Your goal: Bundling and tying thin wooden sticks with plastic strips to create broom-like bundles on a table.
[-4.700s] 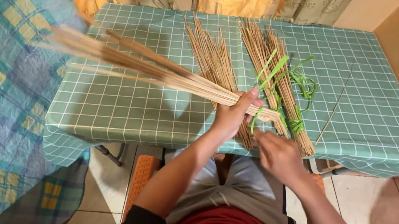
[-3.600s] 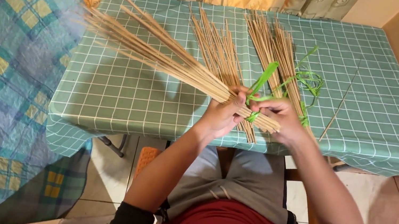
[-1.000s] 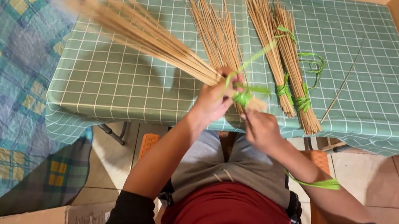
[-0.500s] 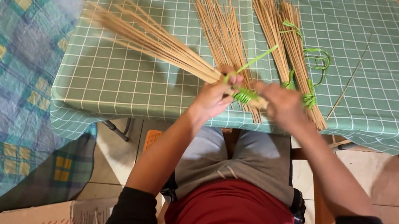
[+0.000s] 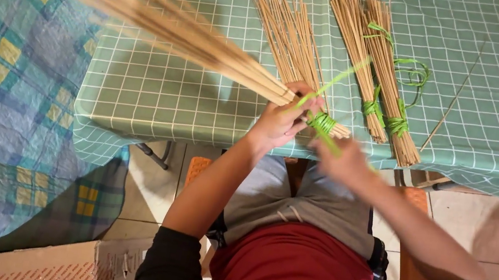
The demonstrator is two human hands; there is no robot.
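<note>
I see the left hand with fingers wrapped tight round a fanned bundle of thin tan sticks, raised above the green checked tablecloth | right hand blurred, pinching the bright green plastic strip wound round the bundle's base | two tied stick bundles lie just beyond.

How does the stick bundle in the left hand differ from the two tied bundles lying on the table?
The held bundle is lifted off the green checked tablecloth in the left hand, pointing up-left and motion-blurred; the two tied bundles lie flat and sharp.

The held bundle's green strip is mid-wrap, its end in the right hand; the tied bundles' bands look finished.

Shared: thin tan sticks bound with green strip near one end.
</note>
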